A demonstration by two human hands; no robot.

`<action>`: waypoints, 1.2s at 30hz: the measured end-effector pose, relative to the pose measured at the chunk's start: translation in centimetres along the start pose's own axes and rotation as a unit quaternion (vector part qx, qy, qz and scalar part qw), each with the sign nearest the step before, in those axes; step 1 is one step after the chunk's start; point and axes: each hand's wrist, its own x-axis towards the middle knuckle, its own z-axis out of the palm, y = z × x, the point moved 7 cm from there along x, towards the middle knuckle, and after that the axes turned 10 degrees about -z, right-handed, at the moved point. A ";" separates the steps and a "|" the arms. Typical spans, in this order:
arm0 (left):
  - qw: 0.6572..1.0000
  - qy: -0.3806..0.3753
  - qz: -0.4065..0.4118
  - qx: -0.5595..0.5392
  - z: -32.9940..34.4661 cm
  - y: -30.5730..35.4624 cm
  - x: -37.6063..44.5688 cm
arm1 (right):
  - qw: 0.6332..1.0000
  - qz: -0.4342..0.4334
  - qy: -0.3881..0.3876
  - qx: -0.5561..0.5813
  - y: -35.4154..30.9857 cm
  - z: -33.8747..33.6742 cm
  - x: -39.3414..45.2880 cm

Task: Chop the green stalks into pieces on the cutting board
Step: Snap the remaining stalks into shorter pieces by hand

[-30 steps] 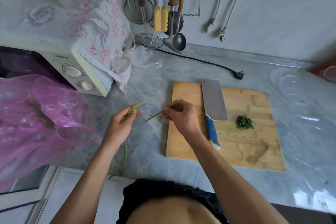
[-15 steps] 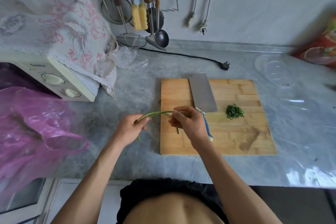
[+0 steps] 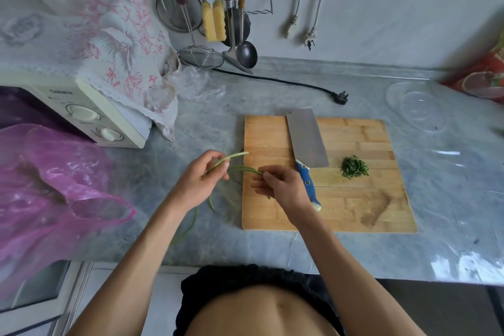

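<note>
Thin green stalks (image 3: pixel 240 168) are held between both hands at the left edge of the wooden cutting board (image 3: pixel 354 210). My left hand (image 3: pixel 199 180) pinches one end, with a stalk tip sticking out toward the board. My right hand (image 3: pixel 281 185) pinches the other end over the board's left side. Loose stalk ends hang down below my left hand onto the counter. A cleaver (image 3: pixel 306 139) with a blue handle (image 3: pixel 308 185) lies flat on the board, beside my right hand. A small pile of chopped green pieces (image 3: pixel 354 167) sits right of the blade.
A pink plastic bag (image 3: pixel 49 191) lies at the left, in front of a cream oven (image 3: pixel 90 114) under a flowered cloth. Utensils hang on the wall behind. A black plug (image 3: pixel 340 97) lies behind the board. Clear bowls (image 3: pixel 417 109) stand at the right, near a red package.
Both hands have drawn closer together with the stalks, and the stalks now bend between them. The view has shifted slightly; the cleaver and the chopped pile have not moved.
</note>
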 end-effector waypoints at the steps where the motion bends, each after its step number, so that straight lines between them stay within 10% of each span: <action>1: 0.999 -0.032 -0.016 0.002 0.8 -0.2 0.1 | 1.000 -0.004 -0.005 -0.002 0.0 0.2 0.0; 5: 0.990 -0.128 -0.034 -0.040 3.1 -0.6 0.0 | 1.000 -0.019 -0.004 -0.013 -0.2 -0.3 -0.1; 17: 0.984 0.118 0.079 0.106 2.0 -0.2 0.4 | 0.988 -0.088 -0.072 -0.107 -1.8 0.2 -0.8; 29: 0.950 0.079 0.212 0.215 3.2 1.3 1.5 | 0.988 -0.094 0.020 -0.118 -1.8 -1.3 0.7; 36: 0.970 0.078 0.123 0.196 2.5 -1.4 2.7 | 0.841 -0.049 -0.019 -0.539 0.5 -3.3 -0.2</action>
